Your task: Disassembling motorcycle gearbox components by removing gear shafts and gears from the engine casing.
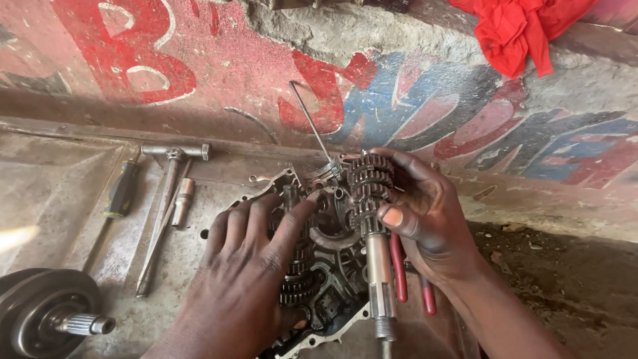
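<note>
The right hand (425, 213) has its fingers curled around a gear shaft (373, 226), thumb pressed on the stacked toothed gears; below the thumb the shaft runs down as a bare, dull steel rod with a splined, threaded end. The left hand (249, 259) lies flat with fingers spread, holding nothing, fingertips on the oily grey engine case (319, 266), where a second gear cluster sits just under them. Red-handled pliers (399, 266) lie beside the right palm. Left of the left fingers rest a T-handle wrench (166, 199) and a screwdriver (121, 189) on the bench (60, 193).
</note>
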